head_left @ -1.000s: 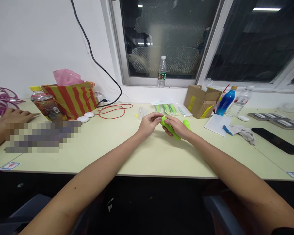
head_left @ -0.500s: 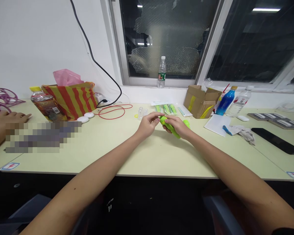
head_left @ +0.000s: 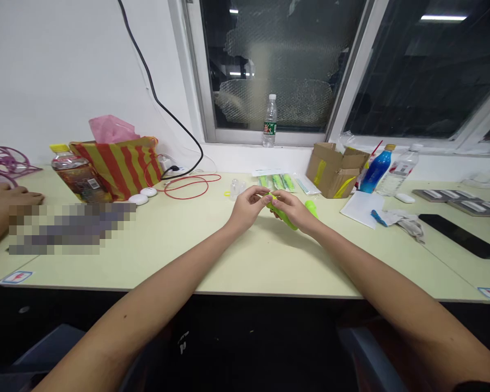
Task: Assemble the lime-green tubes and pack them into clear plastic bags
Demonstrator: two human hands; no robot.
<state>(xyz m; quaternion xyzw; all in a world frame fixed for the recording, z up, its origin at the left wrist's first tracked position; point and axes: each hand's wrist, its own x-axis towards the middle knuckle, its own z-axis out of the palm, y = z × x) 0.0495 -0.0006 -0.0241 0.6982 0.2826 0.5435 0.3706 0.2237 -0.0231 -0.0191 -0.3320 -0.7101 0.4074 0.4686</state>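
Co-worker's fingers (head_left: 31, 199) shifted left; packets (head_left: 283, 182), cardboard box (head_left: 330, 170) beyond held green piece (head_left: 287, 219).

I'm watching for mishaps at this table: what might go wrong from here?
The green item held by the left hand and right hand might slip from their grip. The right hand could bump the rounded green piece beside it. The left hand could brush the small yellow ring near it.

A pale yellow-green bench (head_left: 228, 261) is running the full width of the view, its far edge standing along a white wall (head_left: 65, 65). Above that edge, dark windows (head_left: 269, 32) are sitting in pale frames (head_left: 350, 71). Ragged, bubble-textured sheeting (head_left: 273, 103) is covering part of the left pane; a bright light strip (head_left: 443, 18) is showing in the right. Below the near edge, deep shadow is prevailing.
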